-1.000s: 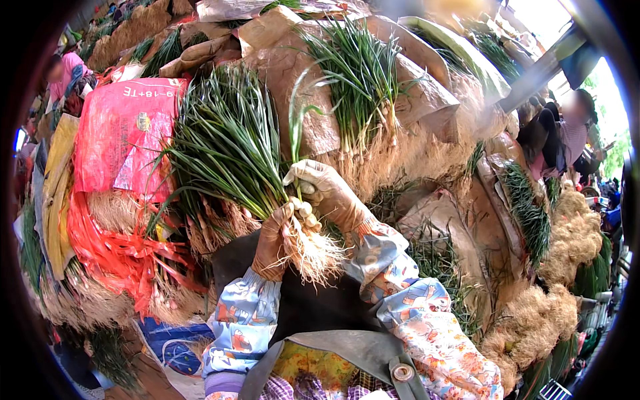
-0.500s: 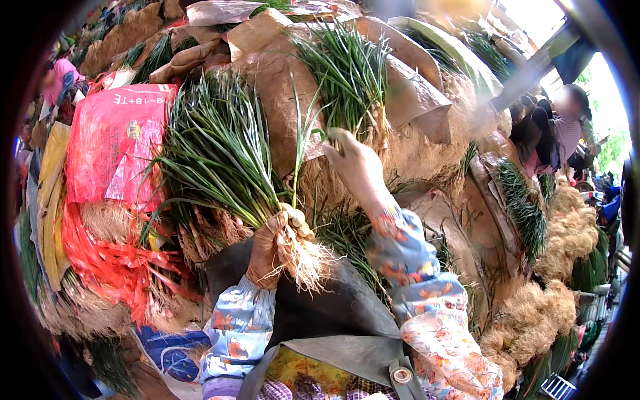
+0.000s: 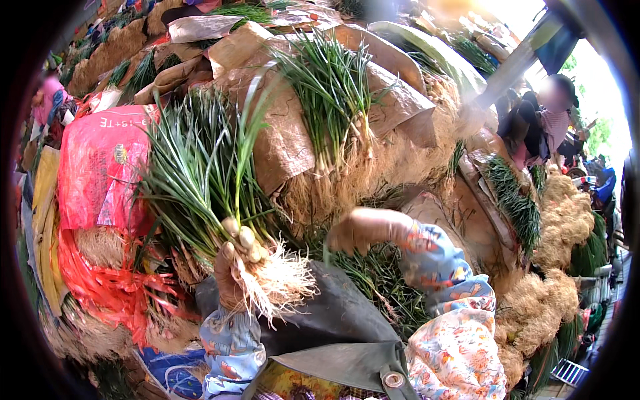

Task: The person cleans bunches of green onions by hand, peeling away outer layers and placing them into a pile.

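My left hand (image 3: pixel 229 283), low in the middle, is closed round a bunch of spring onions (image 3: pixel 277 275). Their pale bulbs sit above my thumb, the whitish roots hang to the right, and long green leaves spread up and left. My right hand (image 3: pixel 368 230) is apart from the bunch, above loose green leaves (image 3: pixel 393 287). Motion smears its fingers; a faint green strip shows below them, but whether it is held cannot be told. A second bunch of spring onions (image 3: pixel 327 100) lies on brown sacking (image 3: pixel 277 143) ahead of me.
A pink-red printed bag (image 3: pixel 103 170) and torn red plastic (image 3: pixel 110 287) lie left among rooted bundles. Dark sheeting (image 3: pixel 327 303) covers my lap. More rooted bundles (image 3: pixel 533 310) line the right. Other people sit at far left and far right (image 3: pixel 553 123).
My right hand has dropped from the upper middle to lower right of there, letting go of the upright leaf. The bunch in my left hand has shifted slightly left and down; the whole view moved somewhat.
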Motion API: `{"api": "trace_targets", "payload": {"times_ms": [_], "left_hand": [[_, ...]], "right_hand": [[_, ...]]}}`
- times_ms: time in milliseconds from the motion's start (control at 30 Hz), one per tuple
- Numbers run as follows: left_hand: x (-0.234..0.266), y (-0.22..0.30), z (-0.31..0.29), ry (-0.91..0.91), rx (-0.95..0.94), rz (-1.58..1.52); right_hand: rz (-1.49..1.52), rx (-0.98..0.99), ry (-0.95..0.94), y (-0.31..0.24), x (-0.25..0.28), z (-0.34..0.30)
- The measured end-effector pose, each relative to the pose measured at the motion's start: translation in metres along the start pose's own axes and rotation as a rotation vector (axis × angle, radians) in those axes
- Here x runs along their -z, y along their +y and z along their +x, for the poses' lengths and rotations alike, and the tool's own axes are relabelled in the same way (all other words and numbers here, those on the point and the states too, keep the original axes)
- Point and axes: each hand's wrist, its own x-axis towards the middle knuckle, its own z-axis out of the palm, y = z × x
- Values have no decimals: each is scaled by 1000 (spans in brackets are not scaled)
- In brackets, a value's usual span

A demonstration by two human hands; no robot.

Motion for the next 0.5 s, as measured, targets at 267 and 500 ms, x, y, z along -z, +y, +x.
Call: {"api": "trace_targets", "payload": {"times_ms": [267, 500], "left_hand": [[33, -31, 24, 6, 379, 161], [21, -33, 21, 164, 373, 159]], "right_hand": [[-546, -670, 844, 29, 113, 88], [1127, -232, 768, 5, 87, 66]]}}
